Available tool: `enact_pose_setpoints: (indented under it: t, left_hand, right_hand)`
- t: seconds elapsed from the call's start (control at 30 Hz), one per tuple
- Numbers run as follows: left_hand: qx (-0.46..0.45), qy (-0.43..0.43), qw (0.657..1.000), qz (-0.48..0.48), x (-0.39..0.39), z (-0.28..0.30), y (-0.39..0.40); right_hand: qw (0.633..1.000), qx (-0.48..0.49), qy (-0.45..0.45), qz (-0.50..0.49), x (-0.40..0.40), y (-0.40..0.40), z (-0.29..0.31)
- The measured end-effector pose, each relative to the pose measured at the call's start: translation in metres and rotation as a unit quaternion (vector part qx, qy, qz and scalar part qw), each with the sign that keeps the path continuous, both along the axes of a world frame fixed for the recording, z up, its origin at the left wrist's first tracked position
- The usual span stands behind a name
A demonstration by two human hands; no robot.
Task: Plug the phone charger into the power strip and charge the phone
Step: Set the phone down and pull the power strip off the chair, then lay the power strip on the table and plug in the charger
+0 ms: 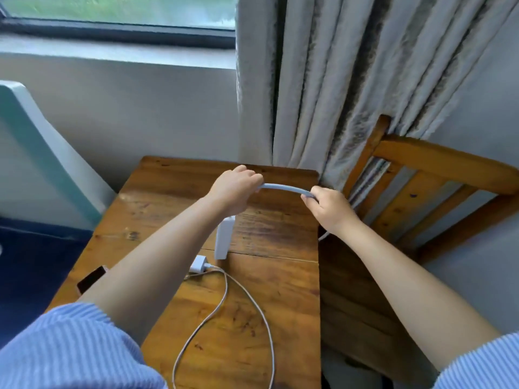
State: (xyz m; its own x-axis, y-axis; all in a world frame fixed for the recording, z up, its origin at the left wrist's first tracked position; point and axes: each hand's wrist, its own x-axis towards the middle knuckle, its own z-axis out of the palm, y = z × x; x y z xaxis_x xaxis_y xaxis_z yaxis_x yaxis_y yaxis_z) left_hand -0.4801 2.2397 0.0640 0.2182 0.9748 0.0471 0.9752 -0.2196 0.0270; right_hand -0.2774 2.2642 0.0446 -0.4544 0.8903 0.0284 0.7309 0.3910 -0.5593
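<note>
Two bare hands hold a thick pale-grey power cord (282,189) above the far part of a worn brown wooden table (280,290). At about eleven o'clock from the table's middle, the left hand (234,192) is closed around one end of the visible stretch; at about one o'clock, by the table's right edge, the right hand (331,210) is closed around the other end. Between them the cord arches upward.

Below the left wrist a white rectangular power strip (223,240) is on the table, its far end hidden by the hand. Just beside its near end, toward seven o'clock, lies a small white charger plug (198,264), not plugged into the strip. Its thin white charging cable (252,301) runs in a long loop toward six o'clock and leaves the bottom of the view.

At the table's left edge, around eight o'clock, a dark-screened phone with a pinkish rim (91,278) shows partly behind the left forearm.

Grey patterned curtains (351,80) hang beyond the table at twelve o'clock, and an orange-brown slatted wooden chair (438,169) stands at three o'clock. Both sleeves are blue-and-white striped.
</note>
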Motion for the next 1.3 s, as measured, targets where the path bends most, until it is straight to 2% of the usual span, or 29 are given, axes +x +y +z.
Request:
enact_pose_setpoints:
  t: [0.1, 0.23, 0.4, 0.53, 0.7, 0.83, 1.07, 1.3]
  left_hand:
    - [-0.005, -0.032, 0.999, 0.006, 0.003, -0.018, 0.003]
    - [-0.130, -0.093, 0.987, 0.034, 0.010, -0.071, -0.004]
    - [-0.257, -0.112, 0.954, 0.106, -0.006, -0.118, -0.029]
    - [-0.307, -0.091, 0.939, 0.128, -0.007, -0.145, -0.043]
    - [-0.267, -0.054, 0.946, 0.179, 0.001, -0.172, -0.033]
    - [-0.217, -0.021, 0.953, 0.211, 0.002, -0.186, -0.021]
    - [-0.211, -0.026, 0.955, 0.208, -0.015, -0.199, 0.015]
    - [-0.194, -0.059, 0.944, 0.260, -0.013, -0.204, 0.028]
  right_hand:
    - [0.998, -0.024, -0.025, -0.046, 0.014, -0.011, -0.009]
    - [0.983, -0.111, -0.107, -0.104, 0.050, -0.017, -0.037]
    - [0.966, -0.155, -0.195, -0.064, 0.057, -0.024, -0.062]
    - [0.960, -0.188, -0.201, -0.052, 0.052, -0.018, -0.085]
    - [0.953, -0.214, -0.212, -0.010, 0.038, -0.009, -0.121]
    - [0.961, -0.176, -0.213, -0.023, 0.029, -0.001, -0.148]
    - [0.976, -0.068, -0.195, -0.065, 0.022, 0.037, -0.169]
    - [0.971, -0.049, -0.224, -0.065, 0.009, 0.054, -0.189]
